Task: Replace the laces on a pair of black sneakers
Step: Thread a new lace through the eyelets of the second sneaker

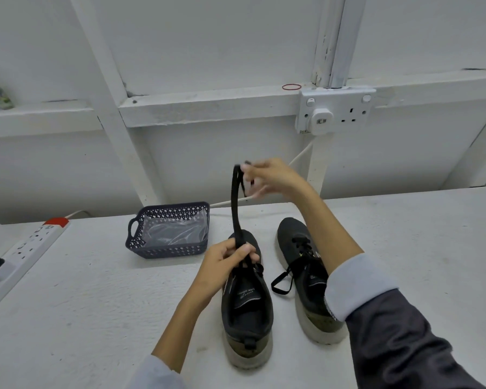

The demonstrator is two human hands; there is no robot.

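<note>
On the white table [96, 304], the left hand [230, 258] pinches a flat black lace [234, 203] at a black mesh sneaker [247, 304]; the blurred right hand [270, 178] seemingly pinches its top. Jerking upward could snag eyelets.

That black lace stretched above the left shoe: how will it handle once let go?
Probably floppy: the lace runs straight only where the right hand and left hand hold it taut. Likely light and flat, so it should drape, not roll, like the loose loop beside the right shoe.

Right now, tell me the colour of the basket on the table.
The basket is dark navy blue with a lattice pattern; head view.
</note>
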